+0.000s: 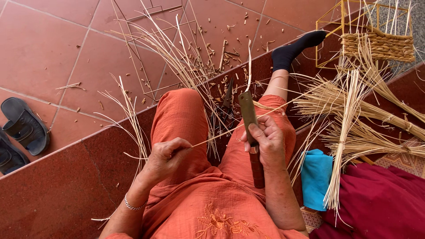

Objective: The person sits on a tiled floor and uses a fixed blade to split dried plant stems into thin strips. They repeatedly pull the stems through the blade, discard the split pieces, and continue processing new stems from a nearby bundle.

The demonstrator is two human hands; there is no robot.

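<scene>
I sit in orange trousers with my hands over my lap. My right hand [264, 140] grips a knife [248, 111] with a broad dull blade pointing up and a dark red handle below the fist. My left hand [166, 155] pinches one thin pale straw strand [221, 132], which runs up to the right across the blade under my right thumb. Several loose straw strands [186, 66] fan out from my knees over the floor.
Tied straw bundles [354, 128] lie to my right beside a blue cloth [316, 178] and dark red fabric [380, 203]. A yellow wire frame with woven straw [376, 42] stands at top right. Scissors [227, 95] and straw scraps lie between my legs. Dark sandals [24, 126] rest at left.
</scene>
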